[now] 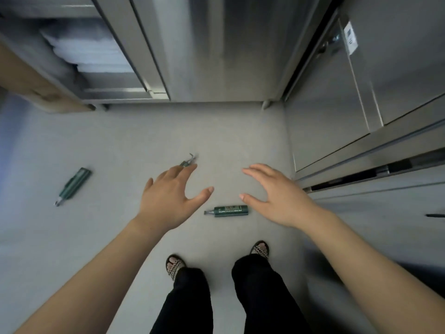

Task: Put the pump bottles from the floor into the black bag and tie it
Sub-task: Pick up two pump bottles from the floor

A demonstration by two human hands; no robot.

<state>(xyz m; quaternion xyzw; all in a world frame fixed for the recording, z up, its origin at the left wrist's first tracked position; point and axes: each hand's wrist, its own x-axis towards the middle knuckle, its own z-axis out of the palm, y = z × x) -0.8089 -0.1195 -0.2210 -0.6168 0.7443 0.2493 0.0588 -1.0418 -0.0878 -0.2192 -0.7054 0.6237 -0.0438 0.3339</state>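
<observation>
Fingers (pixel 255 173) on both hands are spread wide and hold nothing. Left hand (pixel 168 198) and right hand (pixel 277 198) hang over the grey floor (pixel 120 141). One green pump bottle (pixel 227 211) lies flat between them. Another bottle (pixel 73 185) lies far left. A third bottle (pixel 187 161) peeks out past the left fingertips.

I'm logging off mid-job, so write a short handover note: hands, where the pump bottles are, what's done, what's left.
Left hand: open, empty, fingers spread above the floor.
Right hand: open, empty, likewise.
Bottles: three green pump bottles lie on the floor. The nearest bottle is between the hands, in front of the feet; the far-left bottle lies apart; the third bottle is mostly hidden behind the left fingertips.
Black bag: not in view.
Done: nothing visibly bagged.
Left: pick up all three, bag them, tie the bag.
</observation>
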